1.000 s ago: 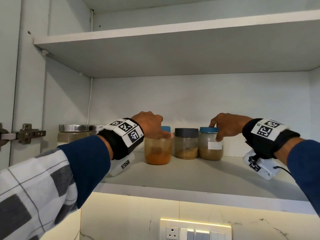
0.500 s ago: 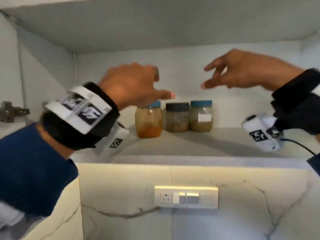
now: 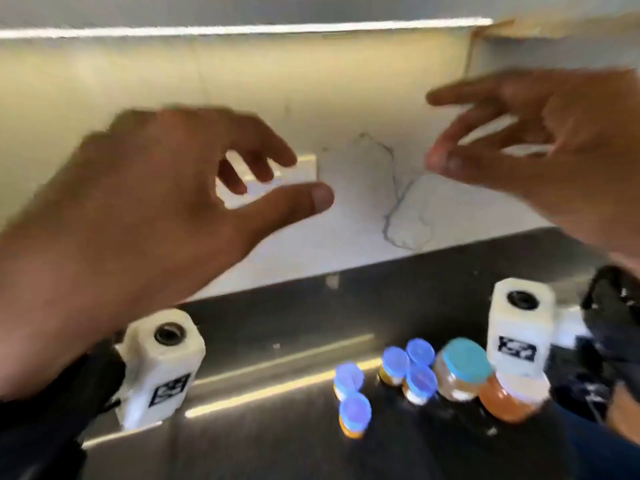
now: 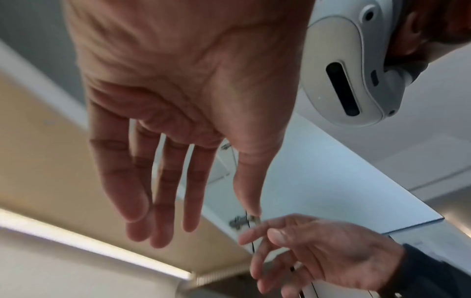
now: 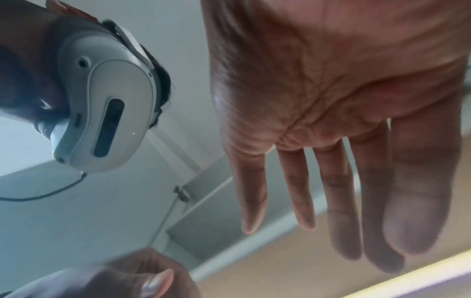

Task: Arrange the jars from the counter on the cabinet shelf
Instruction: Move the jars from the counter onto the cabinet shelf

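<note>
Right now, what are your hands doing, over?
Left hand and right hand open, empty, above dark counter. Blue-lidded glass jars waiting there. Nothing in the way.

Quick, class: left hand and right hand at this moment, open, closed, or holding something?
Left hand: open, fingers spread, holding nothing.
Right hand: open, fingers loose, holding nothing.

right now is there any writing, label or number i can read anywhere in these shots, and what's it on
No readable text in any view.
Left wrist camera: a black and white square marker, a pattern, not words.
Right wrist camera: the same kind of marker, blurred.
Jars on the counter, such as the teal-lidded jar: too blurred to tell whether any carries a label.
Headset: no lettering shows.
</note>
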The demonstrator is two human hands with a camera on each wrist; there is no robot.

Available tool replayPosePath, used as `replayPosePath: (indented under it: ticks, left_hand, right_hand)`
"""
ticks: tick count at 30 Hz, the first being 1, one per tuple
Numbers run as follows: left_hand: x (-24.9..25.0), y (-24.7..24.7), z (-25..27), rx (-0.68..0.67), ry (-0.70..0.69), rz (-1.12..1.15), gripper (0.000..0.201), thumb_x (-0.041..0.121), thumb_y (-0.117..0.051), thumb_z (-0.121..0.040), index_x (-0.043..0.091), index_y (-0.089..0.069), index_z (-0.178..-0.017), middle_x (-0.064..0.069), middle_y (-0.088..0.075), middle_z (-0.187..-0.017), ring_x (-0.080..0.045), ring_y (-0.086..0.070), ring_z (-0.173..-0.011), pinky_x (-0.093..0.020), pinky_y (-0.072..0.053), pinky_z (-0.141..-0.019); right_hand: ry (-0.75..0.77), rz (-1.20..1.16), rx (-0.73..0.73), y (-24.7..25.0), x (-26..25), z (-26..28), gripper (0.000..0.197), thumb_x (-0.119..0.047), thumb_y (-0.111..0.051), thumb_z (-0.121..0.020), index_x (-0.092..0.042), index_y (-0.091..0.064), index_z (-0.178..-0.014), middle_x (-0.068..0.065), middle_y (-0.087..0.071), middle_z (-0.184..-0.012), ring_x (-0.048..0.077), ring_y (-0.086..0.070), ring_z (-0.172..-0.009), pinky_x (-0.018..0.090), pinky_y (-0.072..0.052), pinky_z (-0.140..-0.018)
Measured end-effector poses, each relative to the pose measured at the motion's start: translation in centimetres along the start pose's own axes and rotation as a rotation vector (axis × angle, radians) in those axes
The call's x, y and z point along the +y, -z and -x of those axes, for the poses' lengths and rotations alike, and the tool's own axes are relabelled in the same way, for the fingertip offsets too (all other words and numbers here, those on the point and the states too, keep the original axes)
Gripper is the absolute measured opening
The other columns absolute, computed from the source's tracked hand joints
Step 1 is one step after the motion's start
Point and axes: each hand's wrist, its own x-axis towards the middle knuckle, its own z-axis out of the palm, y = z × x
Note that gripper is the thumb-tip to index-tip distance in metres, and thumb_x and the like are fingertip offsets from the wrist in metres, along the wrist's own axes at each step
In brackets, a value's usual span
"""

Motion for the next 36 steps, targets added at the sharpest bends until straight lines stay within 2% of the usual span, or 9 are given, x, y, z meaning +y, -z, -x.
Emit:
replayPosePath:
  ticks: [2,3,9,12,17,21,26,32,36]
  left_hand:
    - [-0.9,-3.6,0.7,-0.085,0.038,-0.023,0.057,0.090,-0.050,-0.061,0.050,-0.063,-0.099,0.030,-0.064,-0.090,0.006,-0.062,-0.076,-0.033,-0.056,-0.081]
    - [-1.3,-5.5,1.4,-0.153,0.057,-0.050,0.059,0.091,-0.047,-0.061,0.051,-0.062,-0.101,0.030,-0.064,-0.091,0.004,-0.062,-0.078,-0.038,-0.055,-0.082]
    - [-4.2,-17.8,3.6,-0.446,0.081,-0.090,0.051,0.079,-0.051,-0.073,0.044,-0.062,-0.109,0.022,-0.061,-0.095,-0.003,-0.063,-0.090,-0.036,-0.053,-0.084]
    - [-5.7,-23.3,4.7,-0.576,0.092,-0.095,0.047,0.072,-0.055,-0.078,0.039,-0.063,-0.111,0.016,-0.061,-0.105,-0.011,-0.063,-0.100,-0.039,-0.052,-0.086]
    - [-7.5,-29.3,6.7,-0.683,0.109,-0.123,0.043,0.056,-0.064,-0.081,0.031,-0.063,-0.116,0.005,-0.053,-0.118,-0.024,-0.052,-0.110,-0.039,-0.048,-0.089]
    - [-8.9,-31.5,8.8,-0.718,0.112,-0.167,0.059,0.051,-0.070,-0.077,0.032,-0.054,-0.131,0.006,-0.039,-0.138,-0.023,-0.037,-0.122,-0.035,-0.042,-0.099]
    - [-9.1,-32.6,10.3,-0.676,0.052,-0.201,0.067,0.050,-0.072,-0.074,0.029,-0.052,-0.134,0.001,-0.035,-0.144,-0.029,-0.038,-0.125,-0.035,-0.041,-0.101]
    - [-8.3,-33.6,11.0,-0.728,0.027,-0.154,0.065,0.054,-0.069,-0.079,0.032,-0.049,-0.137,0.003,-0.031,-0.148,-0.026,-0.030,-0.133,-0.035,-0.035,-0.109]
    - [-8.1,-34.0,11.6,-0.752,-0.010,-0.140,0.064,0.057,-0.067,-0.080,0.034,-0.049,-0.137,0.004,-0.028,-0.151,-0.024,-0.027,-0.137,-0.039,-0.036,-0.110]
  right_hand:
    - [-0.175,-0.039,0.005,-1.5,3.9,2.8,0.048,-0.055,-0.076,-0.064,-0.045,-0.069,-0.111,-0.013,-0.074,-0.095,-0.001,-0.070,-0.077,0.012,-0.051,-0.074]
    - [-0.248,-0.048,-0.007,-2.5,5.7,4.1,0.045,-0.048,-0.078,-0.068,-0.043,-0.069,-0.111,-0.009,-0.074,-0.095,0.001,-0.070,-0.076,0.016,-0.053,-0.078]
    - [-0.635,-0.017,-0.102,-6.6,16.3,11.3,0.053,-0.053,-0.077,-0.065,-0.039,-0.069,-0.115,-0.007,-0.072,-0.092,0.011,-0.070,-0.081,0.039,-0.056,-0.088]
    - [-0.752,0.071,-0.151,-8.2,20.8,13.7,0.052,-0.052,-0.076,-0.069,-0.038,-0.067,-0.118,-0.007,-0.069,-0.101,0.014,-0.067,-0.084,0.040,-0.054,-0.089]
    - [-0.781,0.258,-0.193,-11.0,25.6,16.6,0.063,-0.035,-0.080,-0.077,-0.026,-0.058,-0.135,0.002,-0.048,-0.129,0.019,-0.055,-0.115,0.025,-0.038,-0.095]
    - [-0.758,0.301,-0.217,-13.0,28.1,17.7,0.075,-0.037,-0.080,-0.075,-0.026,-0.049,-0.142,0.003,-0.036,-0.138,0.028,-0.044,-0.126,0.041,-0.039,-0.108]
    - [-0.745,0.374,-0.236,-14.2,29.1,17.7,0.087,-0.036,-0.078,-0.079,-0.031,-0.031,-0.152,0.007,-0.023,-0.155,0.033,-0.031,-0.135,0.046,-0.032,-0.110]
    - [-0.729,0.423,-0.239,-15.3,30.2,16.6,0.086,-0.040,-0.073,-0.082,-0.023,-0.028,-0.153,0.011,-0.033,-0.155,0.034,-0.023,-0.143,0.044,-0.026,-0.114]
    - [-0.737,0.387,-0.133,-15.7,29.2,16.2,0.080,-0.037,-0.078,-0.075,-0.021,-0.043,-0.145,0.009,-0.050,-0.134,0.031,-0.043,-0.124,0.041,-0.039,-0.100]
